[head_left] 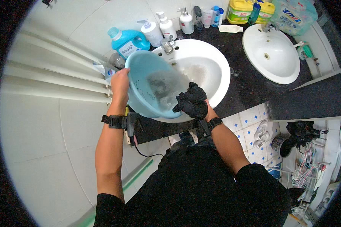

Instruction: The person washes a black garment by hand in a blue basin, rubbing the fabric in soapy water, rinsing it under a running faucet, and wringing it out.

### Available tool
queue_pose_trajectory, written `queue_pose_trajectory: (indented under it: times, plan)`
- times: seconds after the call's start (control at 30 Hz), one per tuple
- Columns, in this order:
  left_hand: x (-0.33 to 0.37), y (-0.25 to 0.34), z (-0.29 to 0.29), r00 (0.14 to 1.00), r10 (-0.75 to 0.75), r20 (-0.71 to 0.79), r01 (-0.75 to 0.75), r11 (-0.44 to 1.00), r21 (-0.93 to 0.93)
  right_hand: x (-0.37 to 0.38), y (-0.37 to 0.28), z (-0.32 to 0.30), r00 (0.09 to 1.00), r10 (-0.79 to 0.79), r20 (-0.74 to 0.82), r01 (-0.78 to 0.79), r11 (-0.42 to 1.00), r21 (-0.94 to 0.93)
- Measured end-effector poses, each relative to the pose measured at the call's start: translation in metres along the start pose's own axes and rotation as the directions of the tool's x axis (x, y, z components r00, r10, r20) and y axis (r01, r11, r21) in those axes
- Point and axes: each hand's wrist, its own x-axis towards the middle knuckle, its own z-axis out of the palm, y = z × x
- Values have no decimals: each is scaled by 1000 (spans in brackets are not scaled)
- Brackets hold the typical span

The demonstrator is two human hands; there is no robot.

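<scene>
My left hand (120,84) grips the left rim of a light blue plastic basin (142,64). The basin is tilted to the right over a white oval sink (220,72), and greyish, foamy water (165,85) runs from it into the bowl. A wet, bunched black cloth (193,101) is in my right hand (210,111), beside the basin's lower right rim. The cloth hides most of that hand's fingers, and I cannot tell whether they also touch the basin. Behind the basin's far edge stands a metal faucet (167,46).
A blue detergent jug (130,43), pump bottles (166,26) and yellow jugs (240,11) line the back of the dark countertop (235,92). A second white sink (272,56) lies to the right. White pipes (60,64) run along the left wall. Hangers (307,162) crowd the lower right.
</scene>
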Motion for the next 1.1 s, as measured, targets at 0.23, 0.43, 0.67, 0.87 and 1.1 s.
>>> queue_pose_trajectory:
  times: [0.23,0.43,0.67,0.87,1.1]
  plan:
    - [1,33,21,863,496,98,-496,793,354,16,-49,29,936,-188,298,341,693,-635]
    - [-34,86,40,738,635,228,-654,589,476,28,-69,62,896,-176,408,432,566,-703]
    - [-64,98,55,549,772,321,-784,341,519,36,-99,84,898,-179,401,430,549,-717]
    - [-91,94,59,357,831,426,-880,147,451,39,-81,96,963,-25,268,177,811,-558]
    - [-17,7,-19,768,635,84,-589,648,484,45,-63,50,688,674,269,-475,138,869]
